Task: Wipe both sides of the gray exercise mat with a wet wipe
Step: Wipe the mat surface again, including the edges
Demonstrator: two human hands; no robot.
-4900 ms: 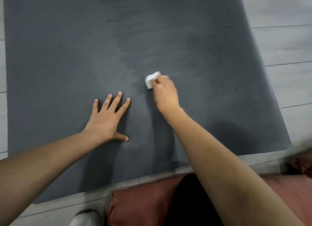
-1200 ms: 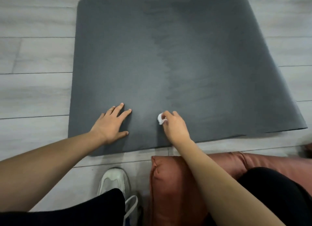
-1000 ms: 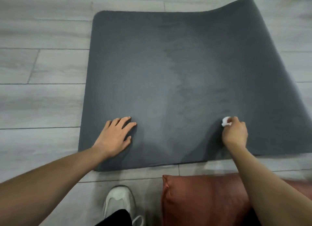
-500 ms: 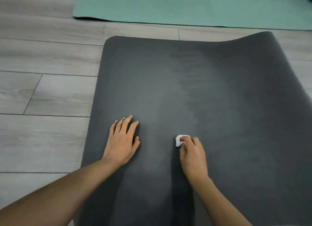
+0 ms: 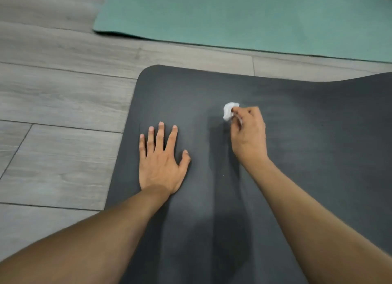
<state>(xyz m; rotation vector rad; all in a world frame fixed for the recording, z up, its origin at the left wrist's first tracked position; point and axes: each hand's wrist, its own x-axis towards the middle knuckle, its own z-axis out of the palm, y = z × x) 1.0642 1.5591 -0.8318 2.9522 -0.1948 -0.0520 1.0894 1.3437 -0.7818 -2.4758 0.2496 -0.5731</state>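
- The fingers [image 5: 244,116] of the right hand [image 5: 248,135] were curled tight round a small crumpled white wet wipe [image 5: 229,111], pinching it so that only a wad stuck out past the fingertips on the far-left side of the fist.
- Whether the wipe itself was touching the surface beneath it could not be told.
- The left hand [image 5: 161,164] lay flat, palm down, its fingers straight and slightly spread, pointing away from the person, the thumb angled out toward the right hand.
- Both hands were over the gray exercise mat [image 5: 307,156], the left one pressed on it near its left edge, the right one just beside and a little farther out.
- The mat lay flat on the floor; its long axis ran from the person away toward its far end, where a rounded corner showed at the left and the edge lifted slightly at the right.
- Both bare forearms came in from the bottom of the view across the mat.
- Gray wood-plank floor [image 5: 53,114] showed to the left and beyond the mat's far end.
- A teal mat [image 5: 244,16] lay farther off, apart from the gray one, with a strip of floor between them.
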